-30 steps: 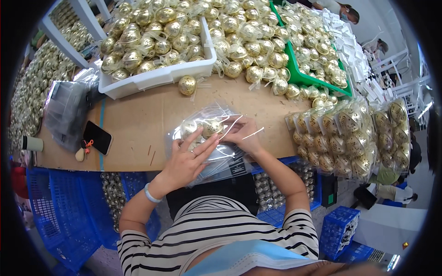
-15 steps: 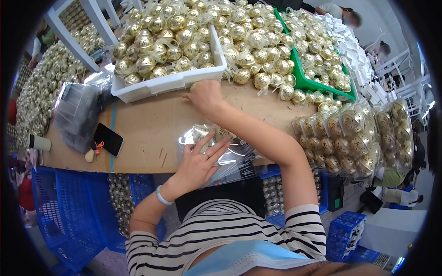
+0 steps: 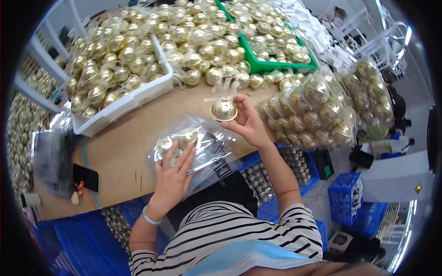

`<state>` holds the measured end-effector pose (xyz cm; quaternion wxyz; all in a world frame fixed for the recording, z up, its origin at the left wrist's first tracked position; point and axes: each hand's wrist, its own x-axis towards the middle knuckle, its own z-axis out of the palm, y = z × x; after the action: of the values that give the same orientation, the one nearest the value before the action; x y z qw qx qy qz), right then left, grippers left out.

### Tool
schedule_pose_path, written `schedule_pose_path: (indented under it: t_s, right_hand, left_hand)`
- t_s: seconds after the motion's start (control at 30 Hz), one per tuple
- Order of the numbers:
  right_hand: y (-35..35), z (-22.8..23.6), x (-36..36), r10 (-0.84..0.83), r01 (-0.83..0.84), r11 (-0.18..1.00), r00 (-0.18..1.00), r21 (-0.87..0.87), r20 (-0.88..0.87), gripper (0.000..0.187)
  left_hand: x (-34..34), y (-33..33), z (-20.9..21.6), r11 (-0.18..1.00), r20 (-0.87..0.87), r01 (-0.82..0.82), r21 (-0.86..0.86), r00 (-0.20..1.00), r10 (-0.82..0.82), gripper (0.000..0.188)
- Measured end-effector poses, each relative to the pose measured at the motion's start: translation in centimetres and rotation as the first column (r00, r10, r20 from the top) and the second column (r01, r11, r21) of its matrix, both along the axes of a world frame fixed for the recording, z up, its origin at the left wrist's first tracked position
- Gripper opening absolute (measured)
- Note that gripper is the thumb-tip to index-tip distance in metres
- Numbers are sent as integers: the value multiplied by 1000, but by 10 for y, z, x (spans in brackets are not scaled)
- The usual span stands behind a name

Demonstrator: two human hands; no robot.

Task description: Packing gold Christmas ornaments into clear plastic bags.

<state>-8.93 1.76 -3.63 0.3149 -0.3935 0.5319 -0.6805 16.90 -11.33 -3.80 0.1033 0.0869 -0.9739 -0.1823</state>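
Observation:
My right hand (image 3: 253, 126) pinches a gold bell ornament (image 3: 224, 110) by its side, between thumb and fingers, above the table. The bell is round, with a flared rim and dark cut-outs, and a sheer ribbon stands up from its top. A clear plastic bag (image 3: 207, 158) lies at the table's near edge. Inside it rest gold bells (image 3: 165, 145), partly hidden by glare and fingers. My left hand (image 3: 171, 181) lies on the bag with its fingers stretched out over the bells.
Gold bells fill a white bin (image 3: 131, 103) and a green tray (image 3: 276, 66), with more heaped between. Bagged bells (image 3: 313, 108) are stacked at right. A phone (image 3: 86, 178), dark plastic bags (image 3: 53, 156) and a cup (image 3: 30, 199) lie left. Blue crates (image 3: 78, 237) stand below the table.
My right hand has come back from beside the white bin to near the bag, and the bell now shows in its fingers. The view has turned; my left hand stays on the bag.

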Motion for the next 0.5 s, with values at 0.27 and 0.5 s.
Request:
schedule_pose_path:
  t_s: [0.27, 0.5]
  right_hand:
    - [57, -30, -5, -208, 205, 977, 977, 59, 53, 63]
    - [88, -36, 17, -5, 524, 812, 449, 258, -894, 48]
  left_hand:
    - [-5, 4, -3, 1000, -24, -10, 15, 1000, 10, 73]
    - [-5, 7, 3, 1000, 16, -23, 4, 1000, 23, 73]
